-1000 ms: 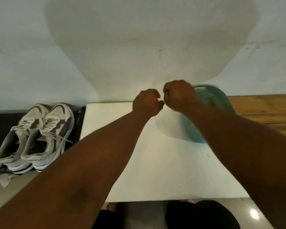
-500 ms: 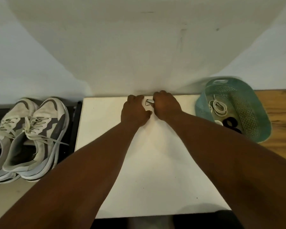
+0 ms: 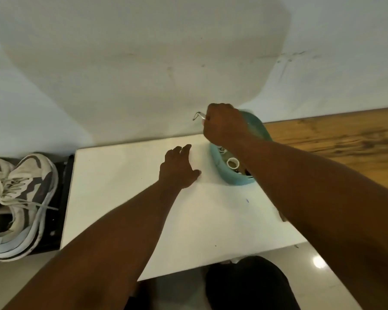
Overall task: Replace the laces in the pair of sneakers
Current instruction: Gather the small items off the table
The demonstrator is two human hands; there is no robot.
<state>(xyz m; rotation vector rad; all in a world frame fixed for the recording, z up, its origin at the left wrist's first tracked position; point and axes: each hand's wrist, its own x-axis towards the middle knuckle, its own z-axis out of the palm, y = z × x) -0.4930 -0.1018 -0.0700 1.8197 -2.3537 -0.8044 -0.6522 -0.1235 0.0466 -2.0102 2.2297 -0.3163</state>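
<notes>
A pair of white and grey sneakers [image 3: 20, 204] with white laces stands on a dark surface left of the white table [image 3: 130, 198]. My left hand [image 3: 179, 168] rests flat on the table top with its fingers spread. My right hand [image 3: 224, 126] is raised above a teal basket [image 3: 231, 177] and pinches a small thin metal piece [image 3: 198, 115] that sticks out to the left of the fist. Small white rings and dark items lie in the basket, mostly hidden by my right forearm.
A plain white wall rises right behind the table. A wooden surface [image 3: 336, 137] extends to the right of the basket. A dark rounded shape [image 3: 251, 285] lies below the table's front edge, over a shiny floor.
My hands have parted. The right hand lifted the small metal piece up and to the right, over the basket. The left hand opened and settled flat on the table.
</notes>
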